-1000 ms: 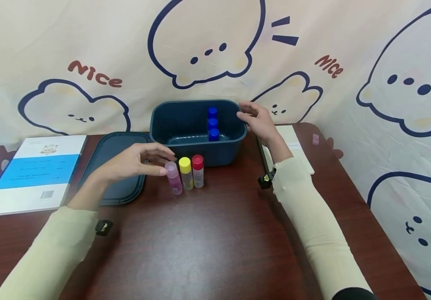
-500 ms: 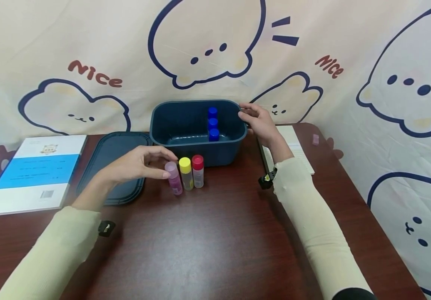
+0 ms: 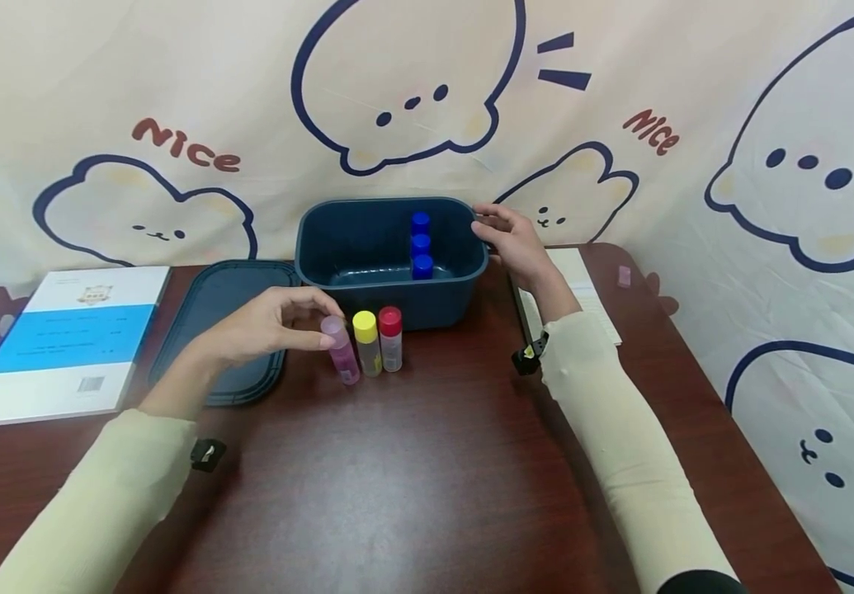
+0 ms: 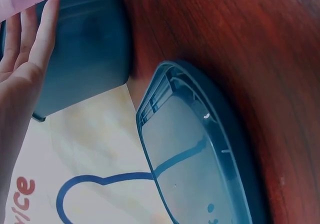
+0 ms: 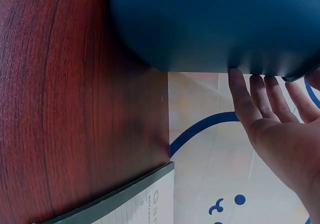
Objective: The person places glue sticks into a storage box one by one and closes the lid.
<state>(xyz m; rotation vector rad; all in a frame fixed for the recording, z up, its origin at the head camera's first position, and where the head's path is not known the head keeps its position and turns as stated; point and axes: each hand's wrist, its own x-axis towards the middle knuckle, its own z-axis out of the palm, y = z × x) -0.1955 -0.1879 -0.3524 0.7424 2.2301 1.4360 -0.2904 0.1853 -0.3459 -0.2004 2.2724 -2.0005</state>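
Note:
Thumb and fingers of my left hand [image 3: 278, 322] pinch the upper end of a small purple bottle [image 3: 342, 355], which leans slightly left. Only part of this bottle shows at the top left of the left wrist view. To its right stand a yellow-capped bottle [image 3: 369, 351] and a red-capped bottle [image 3: 391, 342], both upright. Behind them is an open dark blue box [image 3: 397, 305] holding several blue-capped bottles [image 3: 421, 245]; their bodies are hidden. My right hand [image 3: 523, 247] holds the box's right end, thumb at the rim and fingertips against the outer wall.
The box's blue lid [image 3: 241, 379] lies left of the box, partly under my left hand. A white and blue book [image 3: 73, 338] lies at the far left. Right of the box is a notebook [image 3: 575, 276]. A patterned cloth [image 3: 271, 99] hangs behind the table [image 3: 397, 495].
My left hand has moved slightly right and taken the purple bottle between thumb and fingers; the bottle's cap has tipped a little left. My right hand and the box stay put.

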